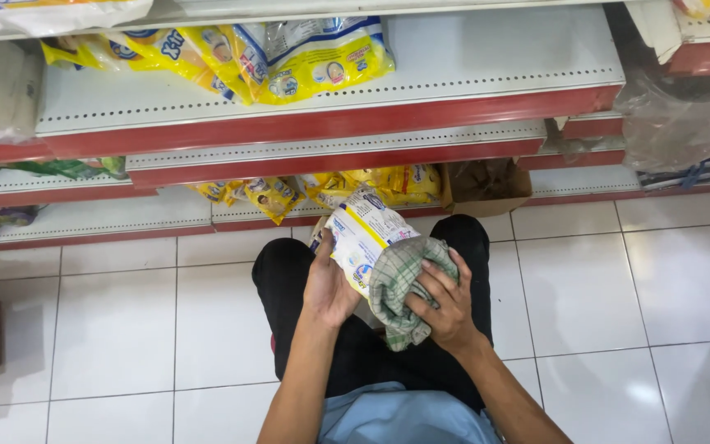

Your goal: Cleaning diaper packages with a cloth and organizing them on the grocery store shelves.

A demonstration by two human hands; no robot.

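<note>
Resting above the person's lap, a white and yellow packet (361, 234) is gripped from its left side by the left hand (328, 288), fingers wrapped around its edge. Against the packet's right side lies a green checked cloth (400, 288), bunched up and pressed there by the right hand (447, 308), whose fingers are closed over the fabric. Both hands sit over the knees in black trousers (289, 271), with a light blue shirt (396, 415) at the bottom edge. White floor tiles (125, 329) spread around. Just beyond the knees, the lowest shelf (125, 215) carries more yellow packets (388, 185) and a brown cardboard box (486, 185). A higher shelf (470, 66) bears larger yellow bags (289, 57).
</note>
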